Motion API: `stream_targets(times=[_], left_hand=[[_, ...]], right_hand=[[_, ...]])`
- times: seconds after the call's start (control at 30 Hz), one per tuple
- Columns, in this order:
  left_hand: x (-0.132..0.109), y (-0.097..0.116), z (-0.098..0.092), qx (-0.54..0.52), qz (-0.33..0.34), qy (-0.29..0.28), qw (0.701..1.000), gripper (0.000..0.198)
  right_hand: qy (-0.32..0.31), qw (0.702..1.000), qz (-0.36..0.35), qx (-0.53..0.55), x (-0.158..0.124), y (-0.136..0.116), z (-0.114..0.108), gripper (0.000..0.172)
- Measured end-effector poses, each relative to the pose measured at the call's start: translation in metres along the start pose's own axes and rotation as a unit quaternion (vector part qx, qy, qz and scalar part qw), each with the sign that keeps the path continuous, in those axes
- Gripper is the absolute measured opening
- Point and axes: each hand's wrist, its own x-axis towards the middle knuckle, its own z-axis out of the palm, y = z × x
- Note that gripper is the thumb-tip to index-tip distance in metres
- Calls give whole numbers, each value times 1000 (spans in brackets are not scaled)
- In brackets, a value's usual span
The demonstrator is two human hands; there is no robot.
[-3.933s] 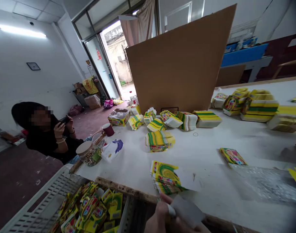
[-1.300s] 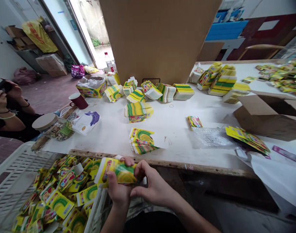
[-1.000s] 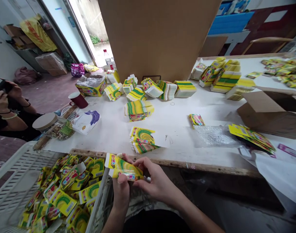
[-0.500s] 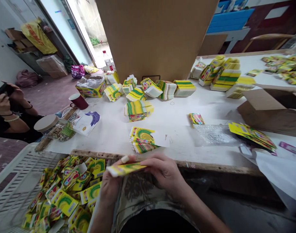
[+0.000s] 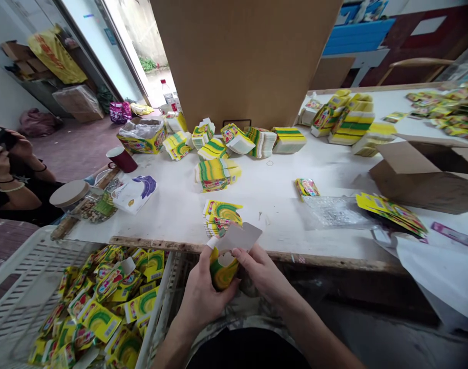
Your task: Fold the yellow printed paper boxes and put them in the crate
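Observation:
A small yellow-and-green crayon box (image 5: 223, 277) is held upright just off the table's front edge, its white top flap standing out to the right. My left hand (image 5: 203, 289) wraps round its left side and bottom, with a white band on one finger. At the open end, my right hand (image 5: 262, 271) pinches the box by its upper right edge and flap. Whether anything is inside the box I cannot tell. Directly beyond the hands lies a fanned stack of flat crayon cartons (image 5: 221, 211), partly hidden by the flap.
Left of me, a white plastic basket (image 5: 15, 277) holds many crayon boxes. Bundles of cartons (image 5: 290, 139) line the back of the white table (image 5: 272, 187). A brown box (image 5: 422, 179), a clear plastic bag (image 5: 334, 211), a mug (image 5: 122, 159) and a jar (image 5: 84, 200) stand around.
The crayon box has turned from lying flat and edge-on to upright, with its white flap now showing. My right hand has shifted to its upper edge. The view has moved slightly.

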Motion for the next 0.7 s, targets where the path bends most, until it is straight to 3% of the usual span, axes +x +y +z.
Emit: stream_targets(times=[0.1,0.2,0.3,0.5,0.63,0.7], left_hand=[[-3,-6,3,11,50,-31,998,70],[-2,-8,0,10,61,-42,997,71],[0,-7,0,11,46,-44,998,71],[0,-6,5,31,88,-56,994,69],[1,-6,3,47,42,-57,996,58],[1,-8,5,36,1,-65,997,57]], right_hand=[[-110,970,134,168,4,0,-1,57],[-178,948,131,230,4,1,-4,59],[-193,935,107,276,4,7,-6,67],[-164,966,126,158,6,15,-8,67],[-112,991,46,53,3,10,-7,77],[-106,994,-14,-29,-1,9,-5,70]])
